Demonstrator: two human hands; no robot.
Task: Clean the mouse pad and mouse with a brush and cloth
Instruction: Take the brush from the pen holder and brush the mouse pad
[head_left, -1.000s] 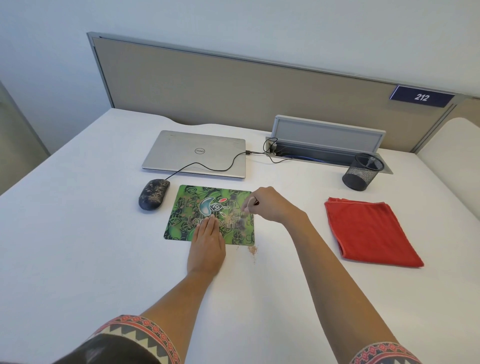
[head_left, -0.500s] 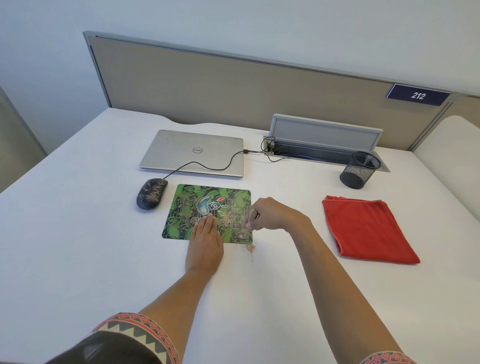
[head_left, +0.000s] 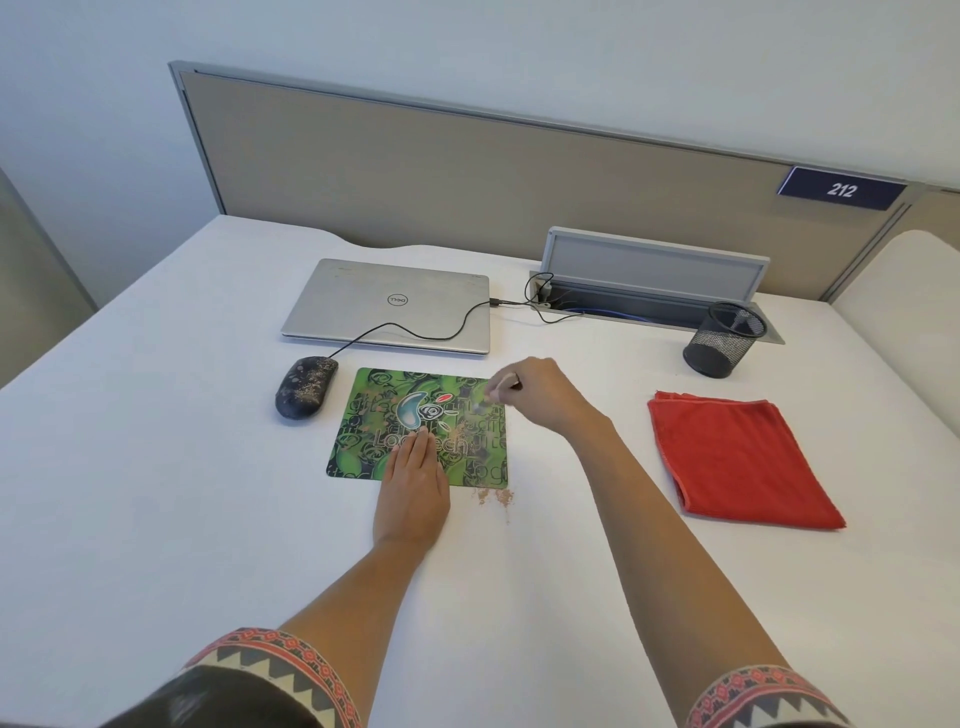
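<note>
Hands: two, both bare, with patterned sleeves at the lower edge of the view.
Left hand (head_left: 413, 488): lay flat, fingers straight and together, and pressed on the near edge of the mouse pad.
Right hand (head_left: 540, 395): its fingers were curled and pinched one small brush (head_left: 491, 394) over the far right corner of the pad; the brush tip was blurred.
Mouse pad (head_left: 371, 415): one, green with a printed pattern, on the white table (head_left: 156, 467) in front of the laptop; some brown dust lay on its right part.
Mouse (head_left: 305, 387): one, dark and speckled with dust, just beside the left edge of the pad and not on it; neither hand touched it.
Cloth (head_left: 737, 457): one, red and folded, flat on the table, well apart to the right of the pad.
Dust pile (head_left: 496, 496): one small brown patch on the table, at the near right corner of the pad.
Laptop (head_left: 395, 306): one, silver, closed, behind the pad.
Cable (head_left: 415, 330): one, black, from the mouse across the laptop lid.
Mesh cup (head_left: 724, 340): one, black, behind the cloth.
Number plate (head_left: 841, 189): one, with "212".
</note>
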